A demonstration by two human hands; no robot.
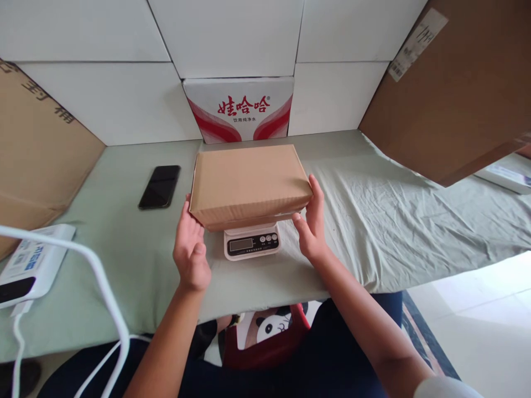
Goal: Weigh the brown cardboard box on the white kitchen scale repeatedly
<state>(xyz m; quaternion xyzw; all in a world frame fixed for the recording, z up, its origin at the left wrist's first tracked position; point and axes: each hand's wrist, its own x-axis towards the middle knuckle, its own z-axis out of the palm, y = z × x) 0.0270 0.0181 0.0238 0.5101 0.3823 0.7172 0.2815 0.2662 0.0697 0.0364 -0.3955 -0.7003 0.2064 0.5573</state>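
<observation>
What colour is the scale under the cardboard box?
The scale is white, with a dark display panel and round buttons on its front, seen in the head view beneath the cardboard box.

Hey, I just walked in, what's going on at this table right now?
A person is handling a closed brown cardboard box that sits on a small white digital scale. The left hand touches the box's near left corner, and the right hand is at its right end. The scale's display can't be read. A black phone lies to the left on the green cloth-covered table.
</observation>
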